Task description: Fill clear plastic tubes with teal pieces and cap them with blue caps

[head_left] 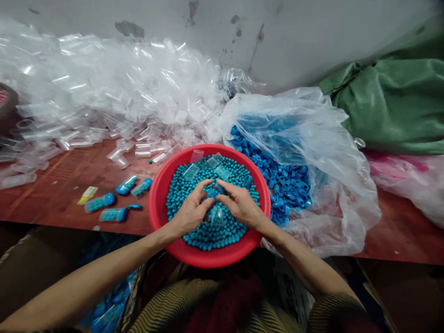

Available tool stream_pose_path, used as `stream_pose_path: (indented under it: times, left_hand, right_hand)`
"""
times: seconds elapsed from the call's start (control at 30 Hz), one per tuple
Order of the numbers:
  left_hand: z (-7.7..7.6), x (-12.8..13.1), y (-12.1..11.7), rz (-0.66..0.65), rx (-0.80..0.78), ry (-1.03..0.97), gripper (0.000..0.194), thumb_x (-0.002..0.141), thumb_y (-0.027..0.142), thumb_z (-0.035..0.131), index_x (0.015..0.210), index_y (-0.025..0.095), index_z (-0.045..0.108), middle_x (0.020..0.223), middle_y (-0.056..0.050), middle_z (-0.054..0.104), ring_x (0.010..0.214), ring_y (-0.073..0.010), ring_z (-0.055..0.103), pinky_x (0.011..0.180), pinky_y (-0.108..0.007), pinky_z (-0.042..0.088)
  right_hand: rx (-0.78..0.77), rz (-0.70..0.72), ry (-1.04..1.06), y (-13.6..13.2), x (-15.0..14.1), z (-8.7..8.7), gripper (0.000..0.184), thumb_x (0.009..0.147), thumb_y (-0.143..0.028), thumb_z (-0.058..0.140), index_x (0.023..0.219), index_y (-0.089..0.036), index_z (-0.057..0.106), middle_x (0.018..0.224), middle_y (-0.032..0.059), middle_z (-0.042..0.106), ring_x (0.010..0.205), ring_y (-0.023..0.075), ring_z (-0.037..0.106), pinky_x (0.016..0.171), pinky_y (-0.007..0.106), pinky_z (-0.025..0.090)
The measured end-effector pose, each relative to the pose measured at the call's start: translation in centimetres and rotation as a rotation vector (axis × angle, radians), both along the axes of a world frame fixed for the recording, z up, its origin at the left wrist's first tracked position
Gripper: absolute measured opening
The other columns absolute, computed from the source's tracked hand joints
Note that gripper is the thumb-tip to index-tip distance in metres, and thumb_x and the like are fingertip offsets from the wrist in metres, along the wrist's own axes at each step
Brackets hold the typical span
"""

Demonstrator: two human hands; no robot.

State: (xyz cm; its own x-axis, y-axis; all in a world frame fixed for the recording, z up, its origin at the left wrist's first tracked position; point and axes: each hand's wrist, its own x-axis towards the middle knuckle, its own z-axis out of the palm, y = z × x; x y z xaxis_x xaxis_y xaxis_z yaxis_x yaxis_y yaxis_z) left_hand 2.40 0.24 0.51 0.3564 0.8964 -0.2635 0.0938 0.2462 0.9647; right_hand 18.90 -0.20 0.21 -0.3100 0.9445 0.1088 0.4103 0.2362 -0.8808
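Note:
My left hand [193, 207] and my right hand [241, 203] meet over a red basin [157, 203] filled with small teal beads [208, 238]. Between the fingertips of my left hand is a small blue plastic cap [211, 194]. A second blue piece [221, 188], which looks like another cap, is pinched in my right hand; its exact shape is partly hidden. Just below the fingers a clear plastic tube [217, 216] rests on the beads. More short clear tubes [191, 171] lie at the basin's far side, and a blue cap [247, 181] sits on the beads at right.
Clear tubes [121, 88] form a big heap at the back left. Right of the basin, blue caps [287, 185] spill from a clear plastic bag [333, 185]. Several bead-filled tubes with blue caps [100, 202] lie left. A green sack [398, 101] stands at far right.

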Motion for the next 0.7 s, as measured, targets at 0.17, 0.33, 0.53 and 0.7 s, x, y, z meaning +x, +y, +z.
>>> stream_pose_path:
  times: [0.17, 0.33, 0.53, 0.7]
  left_hand:
    - [0.2, 0.6, -0.1, 0.035, 0.139, -0.038, 0.039, 0.076, 0.022, 0.058, 0.114, 0.019, 0.051, 0.087, -0.001, 0.059, 0.085, -0.0157, 0.056, 0.083, -0.027, 0.044]
    - [0.5, 1.0, -0.3, 0.001, 0.097, -0.101, 0.026, 0.075, 0.024, 0.059, 0.099, 0.019, 0.052, 0.072, 0.002, 0.051, 0.077, -0.0146, 0.051, 0.076, -0.025, 0.043]
    - [0.0, 2.0, -0.5, 0.113, 0.142, -0.114, 0.015, 0.075, 0.019, 0.055, 0.086, 0.02, 0.045, 0.075, 0.003, 0.045, 0.067, -0.0098, 0.044, 0.067, -0.021, 0.041]
    - [-0.7, 2.1, 0.6, 0.102, 0.201, -0.064, 0.014, 0.075, 0.02, 0.054, 0.087, 0.018, 0.046, 0.076, 0.003, 0.046, 0.071, -0.0106, 0.045, 0.07, -0.023, 0.04]
  right_hand:
    - [0.088, 0.139, -0.366, -1.3, -1.7, 0.8, 0.104, 0.068, -0.039, 0.071, 0.147, -0.014, 0.007, 0.134, 0.0237, 0.039, 0.11, 0.0333, 0.054, 0.081, 0.044, 0.051]
    - [0.239, 0.072, -0.55, -1.4, -2.1, 1.4, 0.097, 0.071, -0.042, 0.063, 0.145, -0.009, 0.01, 0.115, 0.0222, 0.052, 0.088, 0.0312, 0.06, 0.062, 0.039, 0.053]
    - [0.328, 0.083, -0.674, -1.1, -2.1, 1.0, 0.089, 0.073, -0.049, 0.058, 0.143, -0.011, 0.019, 0.108, 0.0192, 0.053, 0.074, 0.0244, 0.059, 0.054, 0.033, 0.05]
    - [0.233, 0.044, -0.646, -0.7, -2.3, 0.8, 0.09, 0.075, -0.044, 0.06, 0.144, -0.013, 0.011, 0.113, 0.0181, 0.05, 0.08, 0.0253, 0.059, 0.062, 0.038, 0.051]
